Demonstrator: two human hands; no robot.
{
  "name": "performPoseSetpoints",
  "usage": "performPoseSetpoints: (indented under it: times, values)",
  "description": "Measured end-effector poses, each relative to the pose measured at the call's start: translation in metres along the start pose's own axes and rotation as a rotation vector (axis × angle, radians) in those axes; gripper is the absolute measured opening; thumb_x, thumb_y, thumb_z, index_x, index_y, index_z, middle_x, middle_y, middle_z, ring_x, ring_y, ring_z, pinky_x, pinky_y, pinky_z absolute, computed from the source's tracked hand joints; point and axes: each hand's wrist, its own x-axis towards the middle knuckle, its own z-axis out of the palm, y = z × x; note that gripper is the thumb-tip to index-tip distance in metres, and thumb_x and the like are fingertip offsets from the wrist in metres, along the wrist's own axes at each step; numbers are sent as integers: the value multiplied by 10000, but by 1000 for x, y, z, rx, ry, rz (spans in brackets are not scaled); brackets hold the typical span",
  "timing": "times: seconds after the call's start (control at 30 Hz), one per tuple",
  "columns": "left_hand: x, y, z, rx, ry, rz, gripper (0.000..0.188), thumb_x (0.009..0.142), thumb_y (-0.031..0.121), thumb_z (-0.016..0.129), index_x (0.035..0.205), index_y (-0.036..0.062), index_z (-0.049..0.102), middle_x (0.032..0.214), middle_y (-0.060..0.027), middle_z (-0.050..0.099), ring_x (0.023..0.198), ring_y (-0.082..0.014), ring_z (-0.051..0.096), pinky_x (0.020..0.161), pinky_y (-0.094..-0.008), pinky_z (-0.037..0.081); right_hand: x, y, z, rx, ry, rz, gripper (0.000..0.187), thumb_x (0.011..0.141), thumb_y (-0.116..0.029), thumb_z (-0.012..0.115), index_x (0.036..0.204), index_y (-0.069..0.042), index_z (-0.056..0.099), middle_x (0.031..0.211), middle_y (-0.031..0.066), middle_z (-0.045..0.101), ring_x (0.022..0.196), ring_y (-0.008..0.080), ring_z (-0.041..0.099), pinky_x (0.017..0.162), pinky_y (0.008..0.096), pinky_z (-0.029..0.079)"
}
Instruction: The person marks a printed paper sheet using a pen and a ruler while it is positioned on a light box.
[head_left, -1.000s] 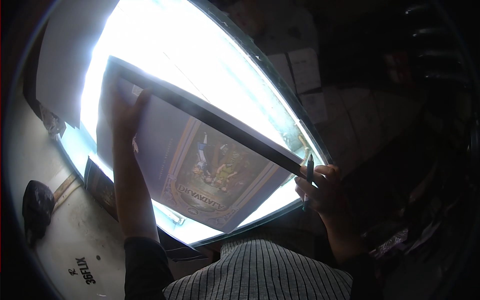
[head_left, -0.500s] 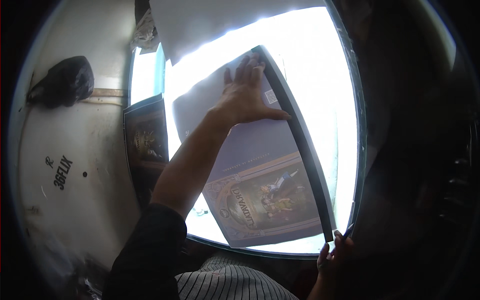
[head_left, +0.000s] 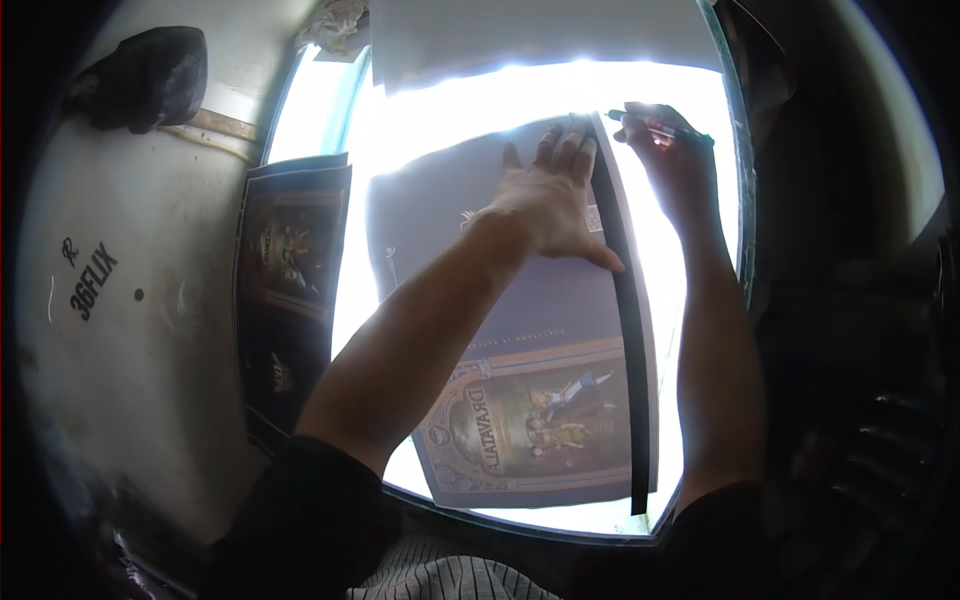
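A large printed sheet lies on a brightly lit glass table, its picture showing through in mirror image. Along the sheet's right side runs a long, narrow black strip. My left hand lies flat with fingers spread over the sheet's upper part, its fingertips and thumb at the strip. Beyond the sheet's upper right corner, my right hand pinches a slim, dark pen-like tool, its tip pointing left toward the strip's far end. Whether it is a pen or a knife, I cannot tell.
Dark printed sheets lie at the table's left edge. A pale sheet covers the far end, with crumpled material at the far left corner. On the white surface at left sits a black-wrapped object.
My right hand has moved from the near right corner to the far end of the strip, carrying the tool. The left hand remains flat on the sheet. The whole view has shifted somewhat.
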Motion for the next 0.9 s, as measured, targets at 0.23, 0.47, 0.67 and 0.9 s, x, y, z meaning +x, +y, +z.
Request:
performPoseSetpoints:
  times: [0.23,0.47,0.67,0.9]
  values:
    - [-4,-3,-3,5,-14,-11,1432,519,811,741,1538,45,89,1612,-153,99,1503,-302,28,1195,-589,100,19,22,25,-116,-52,-29,256,915,-224,608,1040,-12,678,882,114,735,856,216,733,787,314,558]
    - [-3,-6,0,4,-20,-6,1447,509,812,745,1542,47,79,1618,-149,80,1504,-308,22,1189,-598,106,15,20,24,-104,-60,-50,240,915,-234,591,998,-30,685,900,100,731,843,215,729,766,316,556]
    - [4,3,1,17,-38,14,1448,527,814,737,1535,15,72,1619,-173,56,1504,-314,4,1185,-600,106,-35,9,-9,-129,-133,-10,221,917,-221,595,985,-38,699,825,92,728,773,201,720,721,302,548]
    - [4,-3,-2,79,61,-25,1464,493,808,756,1540,40,81,1614,-193,54,1503,-323,10,1197,-575,87,-166,-34,-67,-180,-90,-74,153,817,-56,710,969,-45,703,783,107,709,665,232,689,617,320,528]
